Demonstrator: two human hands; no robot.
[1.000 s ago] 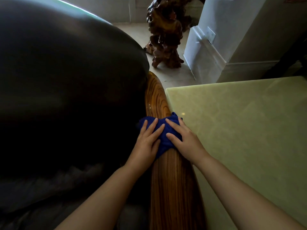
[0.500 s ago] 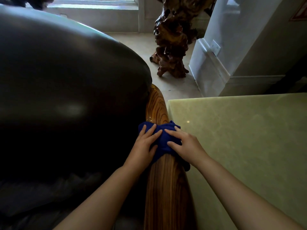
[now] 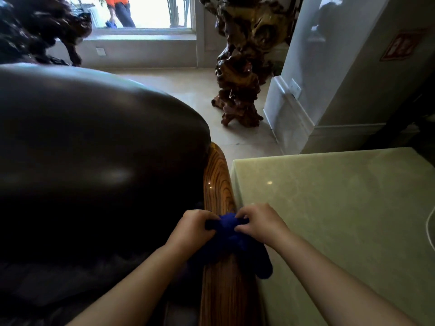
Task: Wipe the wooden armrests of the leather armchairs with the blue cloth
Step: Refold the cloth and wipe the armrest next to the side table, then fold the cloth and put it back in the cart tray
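A striped wooden armrest [image 3: 219, 184] runs away from me along the right side of a dark leather armchair [image 3: 94, 149]. The blue cloth [image 3: 231, 241] is bunched up on top of the armrest, with one end hanging down its right side. My left hand [image 3: 193, 229] grips the cloth's left part with curled fingers. My right hand [image 3: 259, 223] pinches its right part. Both hands sit over the middle of the armrest.
A pale green stone-topped table [image 3: 341, 220] stands right against the armrest on the right. Beyond it are a white pillar [image 3: 329, 78] and a carved root sculpture [image 3: 242, 67] on the tiled floor. Outside the window [image 3: 141, 12] a person stands.
My hands went from lying flat with spread fingers on the cloth to clenching it, and the cloth has bunched up. The view has tilted upward, showing more of the room.
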